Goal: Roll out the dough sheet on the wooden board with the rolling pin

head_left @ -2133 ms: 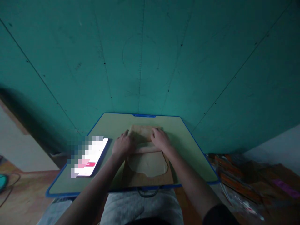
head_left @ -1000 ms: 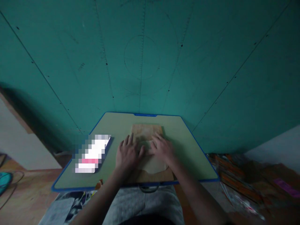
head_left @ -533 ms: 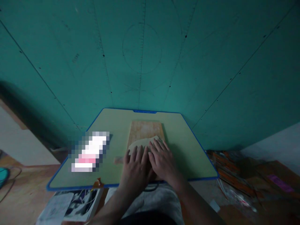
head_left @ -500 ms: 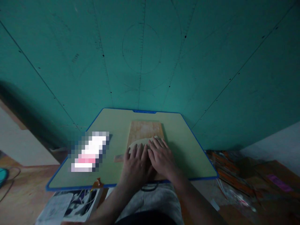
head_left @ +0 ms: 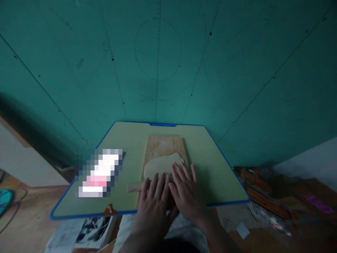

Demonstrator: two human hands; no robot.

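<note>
A flattened sheet of pale dough [head_left: 162, 166] lies on a wooden board [head_left: 164, 143], its near part covered by my hands. Crosswise under my palms is a rolling pin; only the left end of the rolling pin [head_left: 134, 187] sticks out, past the board's left side. My left hand [head_left: 155, 195] rests flat over it with fingers stretched forward, the tips at the dough's near edge. My right hand [head_left: 186, 189] lies beside it, fingers spread, reaching over the dough's right part and the board's right edge. Neither hand's fingers curl round the pin.
The board sits on a pale tabletop with a blue rim [head_left: 226, 202], against a green wall [head_left: 168, 102]. A pixelated phone-like object [head_left: 101, 172] lies at the left. A small brown scrap [head_left: 110, 209] is at the near edge. Boxes and clutter [head_left: 284, 200] fill the right floor.
Both hands and the rolling pin have moved back toward my body. More of the dough now shows in front of my fingers. The camera view has shifted slightly.
</note>
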